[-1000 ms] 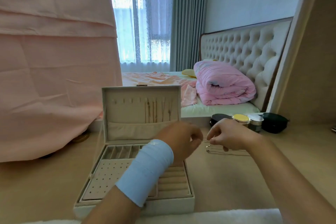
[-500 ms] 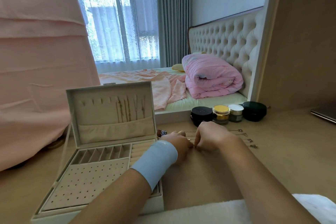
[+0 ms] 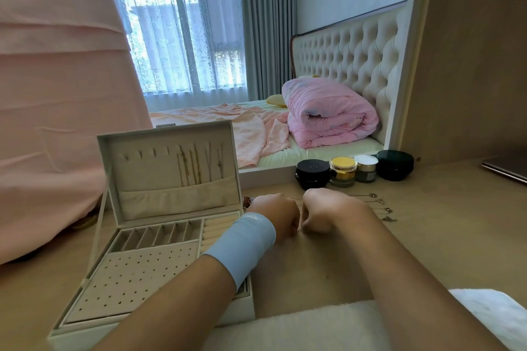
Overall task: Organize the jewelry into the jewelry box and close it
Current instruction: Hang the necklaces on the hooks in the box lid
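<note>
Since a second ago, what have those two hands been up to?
Both hands dropped from in front of the jewelry box lid to the table beside it. The left hand and right hand now sit together, curled over the necklaces; grip hidden. Box still open, jars unmoved.

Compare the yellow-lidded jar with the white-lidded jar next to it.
The yellow-lidded jar has a clear, amber-tinted body; the white-lidded jar has a dull grey one. The yellow-lidded jar looks wider and stands left of the white-lidded jar. Both are small, round, upright and lidded, between the left black case and the right black case.
</note>
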`<action>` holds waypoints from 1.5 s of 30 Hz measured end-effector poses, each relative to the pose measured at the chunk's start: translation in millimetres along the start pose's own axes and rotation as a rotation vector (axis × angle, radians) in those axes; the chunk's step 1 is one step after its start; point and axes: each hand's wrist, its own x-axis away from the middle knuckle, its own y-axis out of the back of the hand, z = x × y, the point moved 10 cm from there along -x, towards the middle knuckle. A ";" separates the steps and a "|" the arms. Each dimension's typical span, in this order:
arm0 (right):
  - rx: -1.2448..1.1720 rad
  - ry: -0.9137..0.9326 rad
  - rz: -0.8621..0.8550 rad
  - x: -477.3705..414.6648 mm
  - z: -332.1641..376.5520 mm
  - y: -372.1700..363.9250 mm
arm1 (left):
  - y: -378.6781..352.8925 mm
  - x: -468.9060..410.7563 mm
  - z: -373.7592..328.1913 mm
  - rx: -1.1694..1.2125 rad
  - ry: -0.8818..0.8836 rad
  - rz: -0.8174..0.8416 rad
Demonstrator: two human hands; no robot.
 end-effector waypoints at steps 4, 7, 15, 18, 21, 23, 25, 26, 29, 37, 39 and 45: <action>-0.085 0.017 0.056 3.5 3.0 3.3 | 8.8 5.6 9.6 0.142 0.047 -0.112; -0.231 0.063 0.000 12.2 4.0 31.9 | 8.2 5.0 24.4 0.560 0.079 -0.131; -0.608 0.263 -0.127 37.6 26.0 74.1 | 25.6 22.8 41.7 1.282 0.074 -0.188; -0.733 0.311 -0.148 40.0 33.7 78.7 | 37.1 33.8 53.5 1.272 0.104 -0.243; -0.865 0.376 -0.151 48.5 48.9 86.7 | 42.2 43.1 58.6 1.488 0.077 -0.228; -0.898 0.421 -0.165 55.4 61.5 91.9 | 42.8 51.9 60.5 1.650 0.057 -0.182; -0.882 0.452 -0.193 61.1 72.1 95.1 | 43.6 60.8 59.2 1.694 0.018 -0.105; -0.871 0.467 -0.196 63.8 77.5 95.4 | 43.6 64.3 59.6 1.682 -0.006 -0.071; -0.877 0.489 -0.161 69.1 90.9 93.6 | 48.8 74.4 72.8 1.511 -0.024 -0.031; -0.798 0.471 -0.111 75.2 112.3 86.7 | 83.8 106.8 128.8 1.450 -0.092 -0.188; -0.860 0.484 -0.072 77.6 120.0 84.8 | 84.4 111.7 132.9 1.546 -0.116 -0.164; -0.982 0.431 -0.122 76.5 140.5 89.4 | 104.8 132.1 171.9 1.238 -0.013 -0.318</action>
